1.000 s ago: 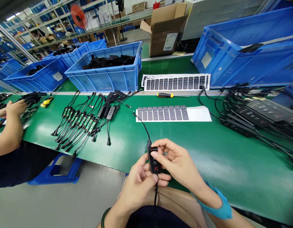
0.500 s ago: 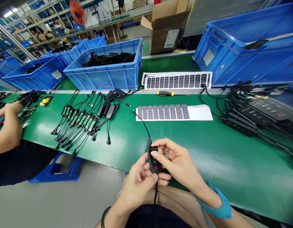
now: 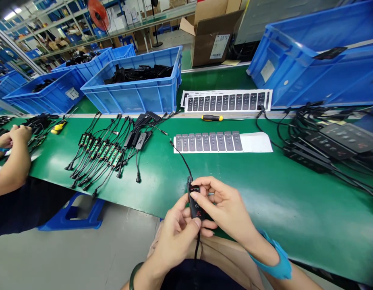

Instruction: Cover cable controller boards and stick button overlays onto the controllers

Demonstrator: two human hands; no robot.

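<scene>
A small black cable controller (image 3: 196, 206) with red marks and round button icons is held over the table's front edge. My left hand (image 3: 182, 231) is closed around its lower end, thumb on the bottom corner. My right hand (image 3: 219, 205) grips the upper part, its thumb lying on the face below a row of small coloured marks. One cable runs from the top onto the table; another hangs down toward my lap. Behind the controller lies a white sheet (image 3: 254, 142) with a row of grey label stickers (image 3: 206, 142) on its left part.
Circuit boards with cables (image 3: 104, 152) lie left, near black cases (image 3: 141, 140). A yellow-black screwdriver (image 3: 212, 118) rests before more label sheets (image 3: 228, 102). Finished-looking controllers (image 3: 328, 147) pile up right. Blue crates (image 3: 132, 96) line the back. A co-worker's hands (image 3: 15, 137) are at far left.
My right thumb has slid slightly lower and left on the controller's face. My left thumb has moved up a little over its bottom corner. The co-worker's hands have shifted slightly.
</scene>
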